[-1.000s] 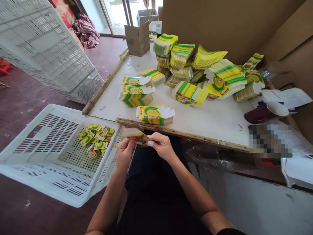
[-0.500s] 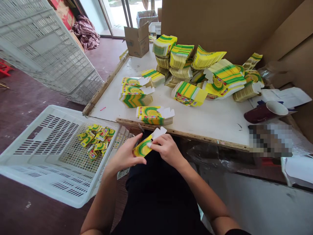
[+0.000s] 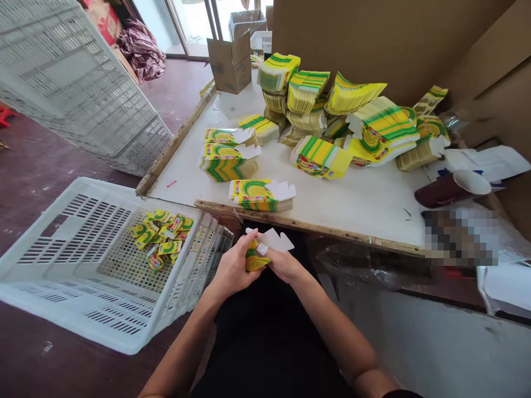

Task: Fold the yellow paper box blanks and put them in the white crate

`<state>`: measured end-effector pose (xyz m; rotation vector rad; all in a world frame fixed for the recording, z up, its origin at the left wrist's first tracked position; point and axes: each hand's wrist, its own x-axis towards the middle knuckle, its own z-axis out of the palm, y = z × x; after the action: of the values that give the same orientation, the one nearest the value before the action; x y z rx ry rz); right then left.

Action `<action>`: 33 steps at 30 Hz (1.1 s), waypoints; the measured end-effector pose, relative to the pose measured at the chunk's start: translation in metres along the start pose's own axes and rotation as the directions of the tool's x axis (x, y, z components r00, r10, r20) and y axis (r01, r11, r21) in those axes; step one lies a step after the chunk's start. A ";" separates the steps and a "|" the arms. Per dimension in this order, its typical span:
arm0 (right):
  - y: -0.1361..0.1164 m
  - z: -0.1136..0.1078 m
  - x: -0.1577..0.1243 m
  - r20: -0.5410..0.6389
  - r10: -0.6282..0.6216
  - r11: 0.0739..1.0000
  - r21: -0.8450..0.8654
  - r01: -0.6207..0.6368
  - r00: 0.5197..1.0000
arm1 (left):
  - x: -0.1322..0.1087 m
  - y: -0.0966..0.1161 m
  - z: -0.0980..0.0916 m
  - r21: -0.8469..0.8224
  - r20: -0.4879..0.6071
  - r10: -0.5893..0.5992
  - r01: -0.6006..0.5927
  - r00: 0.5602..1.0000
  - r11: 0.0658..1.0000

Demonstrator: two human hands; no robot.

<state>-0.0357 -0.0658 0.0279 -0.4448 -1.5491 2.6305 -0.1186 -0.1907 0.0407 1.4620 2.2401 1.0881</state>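
Between my two hands, in front of my lap, is a small yellow and green carton [image 3: 254,258] with white end flaps sticking out towards the table. My left hand [image 3: 233,266] is wrapped round the carton's left side. At its flapped end, my right hand [image 3: 286,265] grips the carton, its fingers partly hidden behind the card. Just beyond, near the table edge, lies a stack of flat cartons [image 3: 261,194] with the same print. To my left, a white plastic crate [image 3: 136,337] holds several small closed cartons [image 3: 160,235].
The white table [image 3: 332,213] has a wooden edge strip. More flat carton bundles [image 3: 309,94] are piled at its back. A cardboard box [image 3: 229,66] stands at the far left corner, a dark red cup [image 3: 450,189] lies at right. Tall stacked crates [image 3: 83,83] lean in at left.
My hands have come closer together around the carton. The carton has turned, and its white flaps now point more to the right. The view has shifted slightly.
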 end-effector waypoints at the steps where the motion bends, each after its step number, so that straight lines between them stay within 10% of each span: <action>1: 0.000 0.000 0.000 -0.018 0.007 1.000 0.025 -0.007 1.000 | 0.000 -0.001 0.001 0.005 0.012 0.003 -0.003 1.000 1.000; 10: 0.018 -0.004 -0.005 -0.054 0.014 1.000 -0.003 -0.015 0.998 | -0.002 0.000 0.006 -0.010 0.151 -0.083 0.086 0.985 0.996; 14: 0.018 -0.003 -0.011 -0.031 -0.191 0.935 -0.311 0.172 0.981 | -0.001 -0.004 0.005 -0.071 0.185 -0.121 0.136 0.975 0.988; 24: 0.007 -0.012 -0.009 0.059 -0.466 0.614 -0.697 0.370 0.883 | -0.003 -0.016 0.010 0.008 -0.186 -0.171 0.175 0.968 0.985; 33: -0.002 -0.021 -0.005 0.181 -0.358 0.455 -0.823 0.340 0.916 | 0.004 -0.014 -0.006 0.014 -0.171 -0.168 0.173 0.971 0.985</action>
<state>-0.0251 -0.0484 0.0211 -0.1207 -2.5122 1.3871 -0.1329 -0.1925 0.0357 1.1999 2.4547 1.1678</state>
